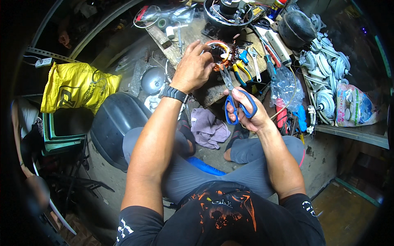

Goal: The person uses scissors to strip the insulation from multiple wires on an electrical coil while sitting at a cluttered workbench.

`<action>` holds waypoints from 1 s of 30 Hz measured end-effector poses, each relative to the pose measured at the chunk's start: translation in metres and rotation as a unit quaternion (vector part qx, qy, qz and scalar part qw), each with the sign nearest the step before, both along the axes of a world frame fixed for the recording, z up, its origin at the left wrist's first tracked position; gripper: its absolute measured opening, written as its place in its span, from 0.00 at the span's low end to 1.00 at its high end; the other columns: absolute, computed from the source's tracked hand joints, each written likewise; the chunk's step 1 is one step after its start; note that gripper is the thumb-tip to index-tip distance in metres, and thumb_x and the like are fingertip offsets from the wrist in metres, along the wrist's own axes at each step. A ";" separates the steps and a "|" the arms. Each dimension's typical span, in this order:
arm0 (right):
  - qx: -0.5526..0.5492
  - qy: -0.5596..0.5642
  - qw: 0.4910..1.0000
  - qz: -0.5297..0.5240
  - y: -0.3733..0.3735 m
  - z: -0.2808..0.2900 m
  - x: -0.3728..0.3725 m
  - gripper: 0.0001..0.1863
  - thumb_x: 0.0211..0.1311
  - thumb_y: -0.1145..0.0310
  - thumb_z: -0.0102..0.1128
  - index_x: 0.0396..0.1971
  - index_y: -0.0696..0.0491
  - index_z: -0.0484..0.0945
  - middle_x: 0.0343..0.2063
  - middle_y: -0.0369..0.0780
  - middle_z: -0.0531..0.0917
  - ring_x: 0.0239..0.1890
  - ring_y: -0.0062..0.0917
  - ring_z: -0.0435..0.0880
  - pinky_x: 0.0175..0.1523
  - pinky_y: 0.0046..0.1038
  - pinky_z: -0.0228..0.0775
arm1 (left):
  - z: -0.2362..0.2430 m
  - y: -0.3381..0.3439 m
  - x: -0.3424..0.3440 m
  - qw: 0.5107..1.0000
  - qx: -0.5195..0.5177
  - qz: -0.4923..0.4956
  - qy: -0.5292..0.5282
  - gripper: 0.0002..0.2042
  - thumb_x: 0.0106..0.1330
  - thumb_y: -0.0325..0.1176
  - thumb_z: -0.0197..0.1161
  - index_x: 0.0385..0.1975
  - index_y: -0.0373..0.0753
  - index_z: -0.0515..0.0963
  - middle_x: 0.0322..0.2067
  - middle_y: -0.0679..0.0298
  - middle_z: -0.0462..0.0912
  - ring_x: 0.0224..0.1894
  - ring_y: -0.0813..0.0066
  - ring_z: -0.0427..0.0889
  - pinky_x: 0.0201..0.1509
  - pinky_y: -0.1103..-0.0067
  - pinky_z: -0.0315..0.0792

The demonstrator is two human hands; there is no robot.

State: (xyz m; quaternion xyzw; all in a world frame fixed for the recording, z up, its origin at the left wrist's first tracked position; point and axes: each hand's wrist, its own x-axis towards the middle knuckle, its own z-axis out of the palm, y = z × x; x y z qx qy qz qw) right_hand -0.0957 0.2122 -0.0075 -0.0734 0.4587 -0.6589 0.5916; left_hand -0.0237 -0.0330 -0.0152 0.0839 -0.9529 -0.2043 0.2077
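In my right hand (252, 112) is a pair of scissors (228, 80) with blue handles. My fingers pass through and around the loops, and the slightly parted blades point up toward a copper-wound motor stator (223, 63). That stator lies on a worn wooden board (174, 51), orange and white windings showing around its ring. My left hand (195, 65) curls its fingers against the stator's left side; their tips are partly hidden. Just right of the coil are yellow-and-black pliers (243, 73) and an adjustable wrench (255, 65).
Right of the board are a long-nosed blue-handled tool (271, 67), a clear plastic bag (286, 88) and a pile of pale plastic motor parts (324, 63). A black motor housing (227, 16) stands at the back. On the left are a yellow sack (78, 88) and a metal bowl (152, 80). A purple cloth (208, 127) lies between my feet.
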 end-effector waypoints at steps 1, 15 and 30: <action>0.006 0.020 1.000 0.004 -0.001 -0.001 0.000 0.22 0.78 0.53 0.60 0.57 0.55 0.75 0.27 0.39 0.78 0.25 0.22 0.78 0.29 0.23 0.70 | -0.001 -0.001 0.000 1.000 -0.002 -0.004 0.004 0.07 0.65 0.32 0.72 0.39 0.39 0.84 0.61 0.58 0.79 0.72 0.42 0.66 0.76 0.56 0.64; 0.136 0.520 0.843 -0.006 -0.036 -0.022 -0.007 0.28 0.64 0.52 0.75 0.56 0.55 0.79 0.25 0.35 0.83 0.26 0.17 0.79 0.35 0.26 0.73 | -0.006 -0.012 0.002 0.999 0.022 -0.040 0.007 0.08 0.63 0.32 0.72 0.39 0.38 0.85 0.57 0.57 0.81 0.68 0.42 0.70 0.73 0.54 0.66; 0.126 0.428 0.895 0.010 -0.048 -0.035 -0.021 0.23 0.65 0.54 0.76 0.49 0.53 0.78 0.21 0.29 0.80 0.22 0.13 0.73 0.28 0.25 0.65 | -0.015 0.005 -0.007 0.994 0.071 0.028 0.074 0.07 0.59 0.33 0.71 0.35 0.39 0.88 0.49 0.58 0.82 0.67 0.46 0.70 0.73 0.57 0.65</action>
